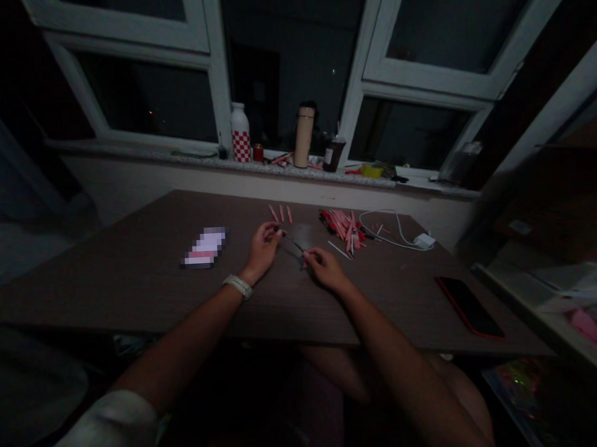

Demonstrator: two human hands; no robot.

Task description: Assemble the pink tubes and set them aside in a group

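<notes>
Over the middle of the brown desk [146,278], a thin, straight rod [293,242] that looks like a pen refill stretches between my two hands. My left hand [262,251], with a pale watch on the wrist, pinches its far end, where a small black piece shows at the fingertips. Closed on the near end is my right hand [327,270]; a bit of pink shows just beneath its fingertips. Three pink pen barrels [281,214] lie side by side beyond my left hand. To the right is a pile of pink, red and black pen parts [346,227], with a white stick [340,250] beside it.
A lit phone [206,248] lies on the left, a dark red-edged phone [468,307] on the right. A white charger [423,241] with its looped cable is behind the pile. A checkered bottle [240,136], beige thermos [304,138] and dark cup [333,155] line the windowsill.
</notes>
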